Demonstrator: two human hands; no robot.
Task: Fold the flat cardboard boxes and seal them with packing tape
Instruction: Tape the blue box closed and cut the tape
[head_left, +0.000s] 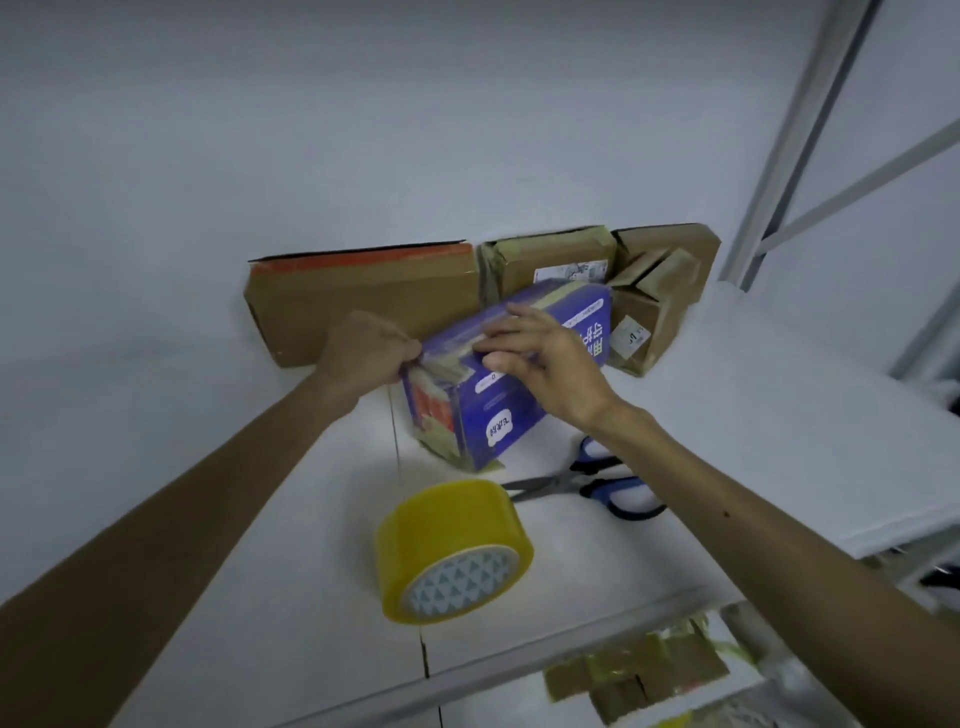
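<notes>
A blue printed cardboard box (498, 400) stands tilted on the white shelf (727, 415), with tape strips along its top seam and near end. My left hand (371, 351) pinches the tape at the box's upper left corner. My right hand (540, 358) lies on the box's top with fingers spread and straight, pressing the tape down. A yellow roll of packing tape (452, 551) lies on its side in front of the box. Blue-handled scissors (608, 483) lie to the right of the roll, partly under my right forearm.
A long flat brown box (363, 306) leans against the wall behind. Two taped brown boxes (550, 260) (654, 301) stand at the back right. A metal rack frame (800, 135) rises at right. More taped boxes (634, 675) sit on the shelf below.
</notes>
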